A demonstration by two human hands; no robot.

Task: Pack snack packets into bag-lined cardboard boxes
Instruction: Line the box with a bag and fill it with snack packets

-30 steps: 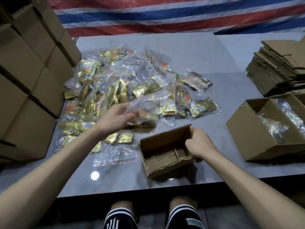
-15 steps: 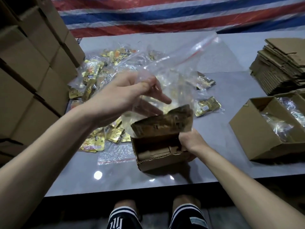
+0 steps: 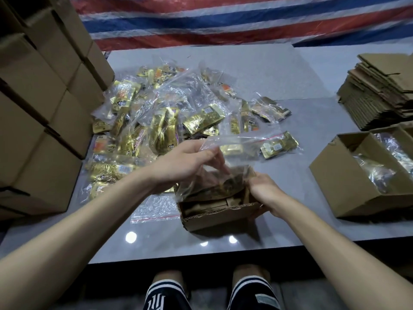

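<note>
Currently, by item, working outward:

- Left hand [image 3: 185, 163]: thumb and fingers pinch the upper edge of a clear bag [image 3: 234, 142] and hold it up.
- Right hand [image 3: 266, 191]: fingers are curled around the right wall of the small box [image 3: 219, 217]. Whether it also catches the bag's edge cannot be told.
- Clear bag: empty, with its lower part hanging into the small box and its upper part above the rim. It is neither spread open nor folded over the walls.
- Small box: open at the top and standing near the front edge of the table [image 3: 201, 245]. No packets show inside.
- Spare bag [image 3: 154, 209]: lies flat on the table just left of the small box.
- Snack packets [image 3: 161, 124]: a gold, loose heap behind the hands, many already in clear bags, none in a hand.
- Lined box [image 3: 335, 186]: at the right, with a clear bag inside. Its contents are unclear.
- Flat cartons [image 3: 377, 95]: stacked at the far right.
- Closed boxes [image 3: 40, 121]: piled high at the left.

Progress, as judged: lining this box is under way. Seating the bag, filling it with packets and closing it all remain. The large heap and the stack of unfolded cartons suggest much packing is left.
</note>
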